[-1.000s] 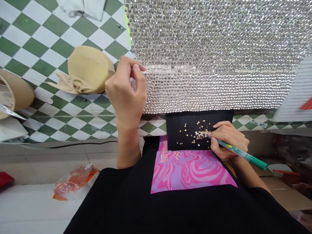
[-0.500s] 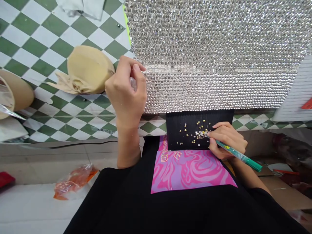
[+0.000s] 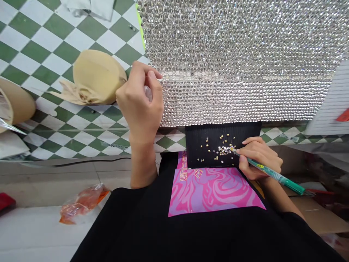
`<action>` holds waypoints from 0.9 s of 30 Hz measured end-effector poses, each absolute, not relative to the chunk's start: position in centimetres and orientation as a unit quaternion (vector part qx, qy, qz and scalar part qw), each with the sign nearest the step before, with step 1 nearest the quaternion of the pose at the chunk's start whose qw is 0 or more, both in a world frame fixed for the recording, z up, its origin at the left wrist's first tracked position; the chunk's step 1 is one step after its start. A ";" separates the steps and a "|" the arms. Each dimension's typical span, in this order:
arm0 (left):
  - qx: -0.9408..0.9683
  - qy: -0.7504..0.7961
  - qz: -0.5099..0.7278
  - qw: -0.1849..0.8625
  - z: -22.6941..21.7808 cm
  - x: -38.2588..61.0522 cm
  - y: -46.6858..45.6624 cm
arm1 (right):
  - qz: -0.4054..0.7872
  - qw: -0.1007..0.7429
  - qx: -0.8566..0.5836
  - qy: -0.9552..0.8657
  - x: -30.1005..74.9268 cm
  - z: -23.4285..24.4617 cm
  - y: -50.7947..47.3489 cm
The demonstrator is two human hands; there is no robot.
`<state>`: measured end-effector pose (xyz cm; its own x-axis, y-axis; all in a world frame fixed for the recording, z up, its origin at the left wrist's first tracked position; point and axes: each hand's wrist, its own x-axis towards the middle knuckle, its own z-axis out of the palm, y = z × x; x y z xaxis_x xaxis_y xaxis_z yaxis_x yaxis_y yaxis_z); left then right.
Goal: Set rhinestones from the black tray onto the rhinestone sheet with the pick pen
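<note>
My right hand (image 3: 260, 160) grips a green pen (image 3: 275, 175) at a slant. Its tip reaches a cluster of small clear rhinestones (image 3: 224, 150) on a black ridged mat (image 3: 196, 145). Gold-backed stones lie scattered around that cluster. Above the mat spreads a large sheet covered in rows of silvery rhinestones (image 3: 231, 65). Resting at this sheet's left edge, my left hand (image 3: 141, 91) is closed, with the fingers curled under. A pale, clear bit of something shows inside the curl, but I cannot make out what it is.
Left of my left hand sits a beige knotted bundle (image 3: 98, 78), and farther left a beige roll (image 3: 20, 103). The table (image 3: 65, 22) has a green-and-white checked cover. A white lined sheet (image 3: 331, 98) lies at the right. An orange plastic bag (image 3: 83, 203) lies below the table.
My right hand has shifted slightly right, drawing the pen with it; the tip stays by the cluster of stones. My left hand keeps its place on the sheet's edge.
</note>
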<state>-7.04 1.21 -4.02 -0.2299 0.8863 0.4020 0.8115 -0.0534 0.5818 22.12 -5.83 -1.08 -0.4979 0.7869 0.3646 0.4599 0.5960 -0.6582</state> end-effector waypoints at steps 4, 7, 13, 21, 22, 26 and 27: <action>0.624 0.685 0.374 0.030 -4.1 -7.1 1.3 | 0.254 0.323 -0.377 -0.830 22.1 -1.3 -6.0; 0.621 0.692 0.367 0.039 -4.0 -7.0 1.3 | 0.258 0.316 -0.385 -0.828 22.1 -1.4 -6.0; 0.617 0.687 0.382 0.044 -4.1 -7.1 1.2 | 0.290 0.354 -0.402 -0.793 22.8 -1.2 -5.7; 0.616 0.686 0.385 0.050 -4.0 -7.1 1.2 | 0.237 0.474 -0.424 -0.735 22.5 -2.0 -2.3; 0.614 0.687 0.385 0.050 -4.0 -7.1 1.2 | 0.218 0.497 -0.425 -0.724 22.2 -2.1 -1.3; 0.612 0.688 0.389 0.042 -4.0 -7.1 1.1 | 0.183 0.571 -0.401 -0.692 20.5 -2.0 2.6; 0.612 0.685 0.392 0.039 -4.0 -7.1 1.1 | 0.184 0.580 -0.393 -0.689 20.0 -1.9 3.4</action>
<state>-7.09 1.14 -4.02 -0.2468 0.8700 0.4270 0.8084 -0.0582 0.5858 19.96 3.38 -1.88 -0.0174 0.7553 0.6552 0.3279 0.6233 -0.7099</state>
